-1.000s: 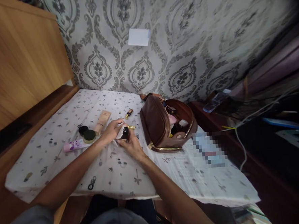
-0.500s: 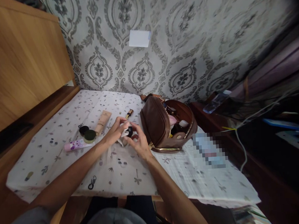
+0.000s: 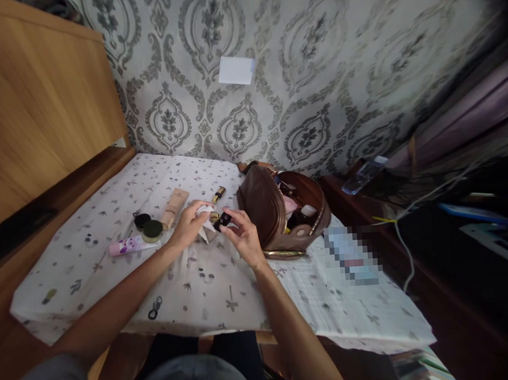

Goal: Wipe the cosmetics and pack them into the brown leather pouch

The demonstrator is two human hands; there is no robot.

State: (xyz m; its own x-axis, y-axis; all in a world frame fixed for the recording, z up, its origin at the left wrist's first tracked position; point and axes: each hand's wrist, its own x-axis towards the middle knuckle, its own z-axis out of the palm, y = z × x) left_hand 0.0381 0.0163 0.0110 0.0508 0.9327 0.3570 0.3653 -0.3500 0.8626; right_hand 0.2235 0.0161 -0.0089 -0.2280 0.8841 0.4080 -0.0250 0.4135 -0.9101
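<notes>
Over printed cloth (image 3: 200, 302), right fingers (image 3: 239, 216) clamp black cap (image 3: 222, 221), pale mark (image 3: 225, 217) unreadable; left fingers (image 3: 194, 211) grip white tissue (image 3: 205, 211).

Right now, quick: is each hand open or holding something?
Left hand: closed, holding a white tissue.
Right hand: closed, fingertips pinching a small black piece.

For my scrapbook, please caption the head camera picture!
Left fingers hold white tissue, right fingers a black item, beside an open brown bag.

Dim, soft light; smeared, blackened upper-right corner.
</notes>
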